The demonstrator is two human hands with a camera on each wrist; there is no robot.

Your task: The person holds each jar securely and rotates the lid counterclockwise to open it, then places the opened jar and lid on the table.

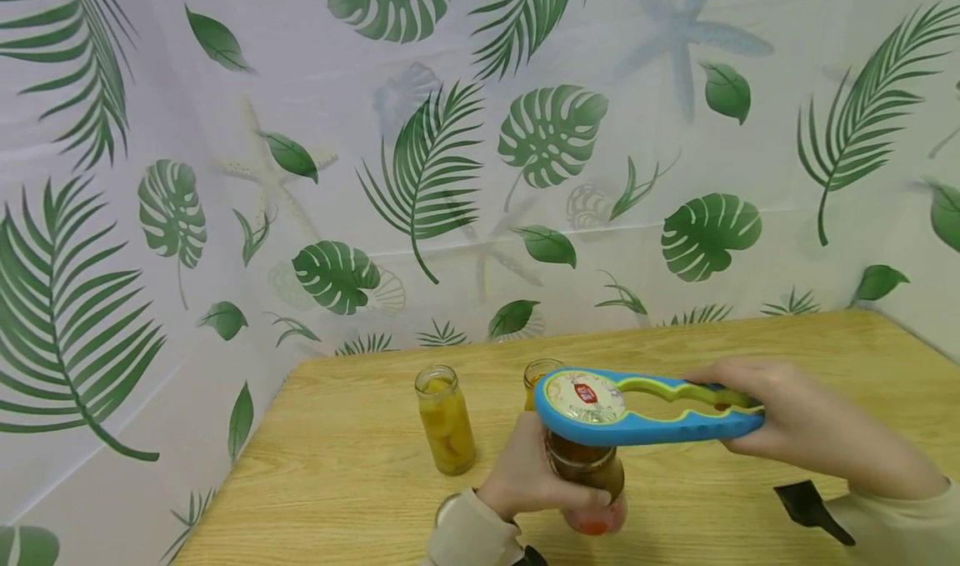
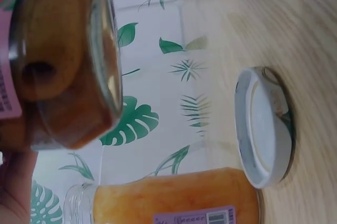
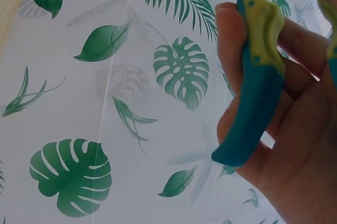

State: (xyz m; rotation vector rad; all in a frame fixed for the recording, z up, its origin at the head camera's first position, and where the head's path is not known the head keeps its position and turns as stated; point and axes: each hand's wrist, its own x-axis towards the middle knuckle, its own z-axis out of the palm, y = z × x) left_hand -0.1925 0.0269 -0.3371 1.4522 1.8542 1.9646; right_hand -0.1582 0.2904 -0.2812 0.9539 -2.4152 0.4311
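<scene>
Left hand (image 1: 525, 478) grips a lidded jar (image 1: 588, 474) near the tabletop's (image 1: 360, 466) front edge while right-hand (image 1: 795, 420) fingers clasp the blue opener (image 1: 645, 408), apparently seated on its lid, mid-loosening; next comes a firm twist.

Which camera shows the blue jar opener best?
The head view: the whole jar opener shows, ringed round a lid, gripped by the right hand. The right wrist view shows only its handle; the left wrist view shows none.
</scene>
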